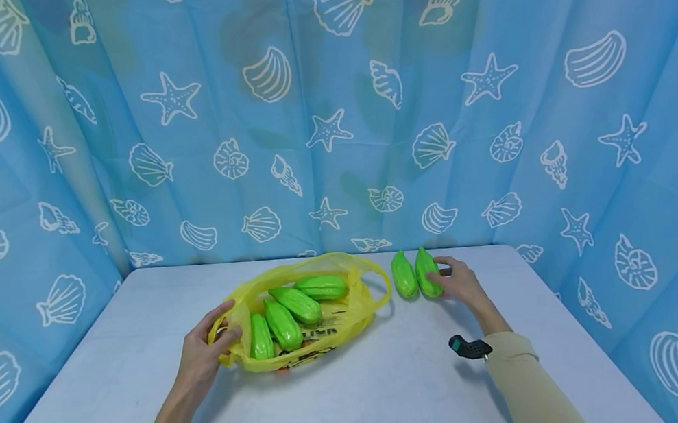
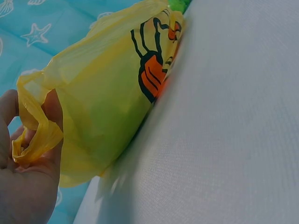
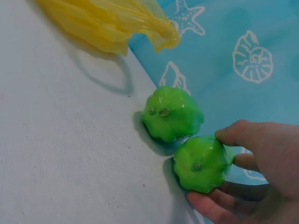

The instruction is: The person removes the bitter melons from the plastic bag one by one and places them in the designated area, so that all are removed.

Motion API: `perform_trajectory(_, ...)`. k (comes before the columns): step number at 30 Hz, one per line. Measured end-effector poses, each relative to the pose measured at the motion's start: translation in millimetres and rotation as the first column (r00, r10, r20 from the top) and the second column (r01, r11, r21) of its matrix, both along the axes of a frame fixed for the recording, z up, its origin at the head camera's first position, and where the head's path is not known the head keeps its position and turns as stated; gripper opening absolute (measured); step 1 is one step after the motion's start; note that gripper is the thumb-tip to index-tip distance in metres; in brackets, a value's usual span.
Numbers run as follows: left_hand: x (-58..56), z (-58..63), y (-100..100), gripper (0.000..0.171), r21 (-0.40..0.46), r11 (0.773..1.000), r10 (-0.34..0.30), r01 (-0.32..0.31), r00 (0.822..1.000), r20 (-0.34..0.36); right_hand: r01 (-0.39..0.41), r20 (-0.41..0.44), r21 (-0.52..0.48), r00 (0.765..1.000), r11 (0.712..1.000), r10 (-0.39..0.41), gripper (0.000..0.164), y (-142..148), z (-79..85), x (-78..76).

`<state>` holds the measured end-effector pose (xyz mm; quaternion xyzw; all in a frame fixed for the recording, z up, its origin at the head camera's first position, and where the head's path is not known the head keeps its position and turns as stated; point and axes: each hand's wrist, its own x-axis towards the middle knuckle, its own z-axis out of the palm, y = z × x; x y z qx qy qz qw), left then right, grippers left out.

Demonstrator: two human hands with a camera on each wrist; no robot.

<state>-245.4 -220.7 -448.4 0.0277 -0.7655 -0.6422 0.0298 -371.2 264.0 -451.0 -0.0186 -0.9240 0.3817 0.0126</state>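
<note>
My left hand (image 1: 200,353) holds the left handle of a yellow plastic bag (image 1: 357,300), its fingers hooked through the loop in the left wrist view. The bag lies with its mouth spread, and several green ridged gourds (image 1: 296,304) rest inside. Over at the right, my right hand (image 1: 463,284) grips a glossy green gourd (image 1: 425,273) from its right side; thumb and fingertips touch it in the right wrist view. A second green gourd (image 1: 404,275) lies just left of that one, close beside it. Whether the gripped gourd touches the table cannot be told.
Everything lies on a white table (image 1: 371,401). A blue curtain (image 1: 310,173) with white shell and starfish prints hangs behind and at both sides. The bag's right handle (image 1: 382,283) loops out toward the two gourds. Black wrist devices (image 1: 470,347) sit at both sleeves.
</note>
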Motion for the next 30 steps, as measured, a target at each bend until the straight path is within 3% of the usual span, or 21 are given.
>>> perform_trajectory(30, -0.9, -2.4, -1.9, 0.057, 0.000, 1.000, -0.008, 0.008, 1.000, -0.002, 0.007, 0.021, 0.010, 1.000, 1.000, -0.007, 0.062, 0.4, -2.6, -1.0)
